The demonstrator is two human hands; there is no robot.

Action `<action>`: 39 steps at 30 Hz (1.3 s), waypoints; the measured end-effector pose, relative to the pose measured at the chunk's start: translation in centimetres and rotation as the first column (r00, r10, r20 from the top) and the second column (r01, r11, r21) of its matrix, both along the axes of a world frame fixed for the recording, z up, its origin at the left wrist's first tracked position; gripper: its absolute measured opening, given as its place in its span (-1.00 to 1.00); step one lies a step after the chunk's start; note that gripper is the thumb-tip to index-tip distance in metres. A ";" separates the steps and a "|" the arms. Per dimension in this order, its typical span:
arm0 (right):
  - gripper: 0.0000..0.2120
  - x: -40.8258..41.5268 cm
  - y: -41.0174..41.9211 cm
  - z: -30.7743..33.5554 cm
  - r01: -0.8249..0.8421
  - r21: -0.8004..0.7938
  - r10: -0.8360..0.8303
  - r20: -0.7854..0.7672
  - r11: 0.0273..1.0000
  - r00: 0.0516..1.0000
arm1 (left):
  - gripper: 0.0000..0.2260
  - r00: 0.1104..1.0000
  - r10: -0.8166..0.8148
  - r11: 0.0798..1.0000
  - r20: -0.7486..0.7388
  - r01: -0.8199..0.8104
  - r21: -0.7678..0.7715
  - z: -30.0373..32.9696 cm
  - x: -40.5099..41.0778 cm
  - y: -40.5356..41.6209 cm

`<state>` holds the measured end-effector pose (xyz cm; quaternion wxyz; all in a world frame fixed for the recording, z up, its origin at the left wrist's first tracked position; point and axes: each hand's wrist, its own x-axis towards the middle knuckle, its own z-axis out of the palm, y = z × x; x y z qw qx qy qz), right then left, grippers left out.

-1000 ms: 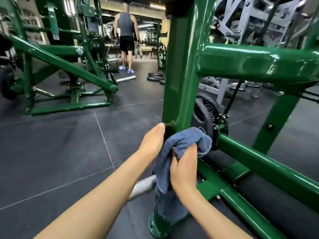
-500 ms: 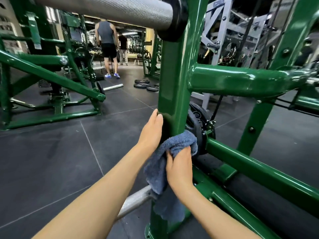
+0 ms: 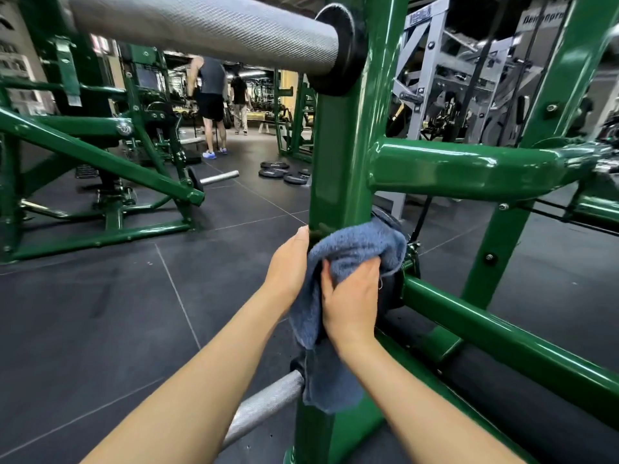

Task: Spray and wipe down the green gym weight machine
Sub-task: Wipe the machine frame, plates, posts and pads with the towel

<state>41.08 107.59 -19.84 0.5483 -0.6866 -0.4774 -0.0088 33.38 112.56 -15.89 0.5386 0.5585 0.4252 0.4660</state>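
Note:
The green upright post [image 3: 345,155] of the weight machine stands right in front of me. A blue towel [image 3: 355,249] is wrapped around the post at mid height, its tail hanging down. My right hand [image 3: 351,296] presses the towel against the front of the post, fingers laid over the cloth. My left hand [image 3: 289,266] rests on the post's left side at the towel's edge, fingers straight. No spray bottle is in view.
A knurled steel bar [image 3: 201,28] juts left from the post top, another [image 3: 264,403] near the floor. Green crossbars [image 3: 469,169] run right. Another green machine [image 3: 100,162] stands left. Weight plates [image 3: 281,172] lie on the floor; two people [image 3: 211,95] stand far back.
Both hands and the towel have slid up the post. My view has risen too, bringing the upper steel bar into sight.

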 end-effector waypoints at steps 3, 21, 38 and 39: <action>-0.27 -0.4 -1.8 -1.9 -0.013 -0.176 0.023 0.056 0.984 0.998 | -0.61 1.000 -0.027 0.999 0.006 0.027 -0.022 -0.3 -0.4 -1.2; -0.78 2.8 -7.4 2.1 -0.318 -0.126 0.155 -0.672 0.940 0.724 | -0.71 0.860 -0.169 0.663 0.482 0.461 -0.589 -4.9 0.8 -8.9; -0.46 -1.7 -3.0 7.6 -0.058 0.055 -0.032 0.938 0.997 0.344 | -0.61 0.528 0.037 0.998 -0.848 -0.063 0.004 -9.5 -7.7 -4.1; -0.45 -1.3 -2.0 7.2 0.051 0.010 -0.019 0.982 0.999 0.190 | -0.61 0.418 -0.011 1.000 -0.908 -0.020 -0.022 -10.7 -7.6 -4.2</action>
